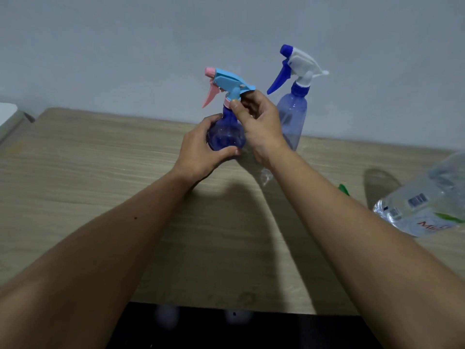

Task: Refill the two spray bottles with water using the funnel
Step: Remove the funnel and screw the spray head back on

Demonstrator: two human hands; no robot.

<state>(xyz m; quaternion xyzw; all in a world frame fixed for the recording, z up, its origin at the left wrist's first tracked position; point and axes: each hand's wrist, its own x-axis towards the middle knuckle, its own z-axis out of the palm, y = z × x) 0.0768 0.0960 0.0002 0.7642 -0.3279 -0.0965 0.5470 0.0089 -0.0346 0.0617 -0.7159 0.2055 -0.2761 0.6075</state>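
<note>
A small round blue spray bottle (225,137) with a light blue and pink trigger head (226,83) stands on the wooden table (100,172). My left hand (201,149) grips its round body. My right hand (261,122) pinches the neck of the trigger head with thumb and fingers. Behind my right hand stands a taller blue spray bottle (293,114) with a white and dark blue trigger head (294,66), untouched. A green piece (343,188), perhaps the funnel, peeks out beside my right forearm, mostly hidden.
A large clear water bottle (427,202) lies at the table's right edge. A grey wall rises right behind the table. A white object (7,114) sits at the far left. The table's front edge runs below my forearms.
</note>
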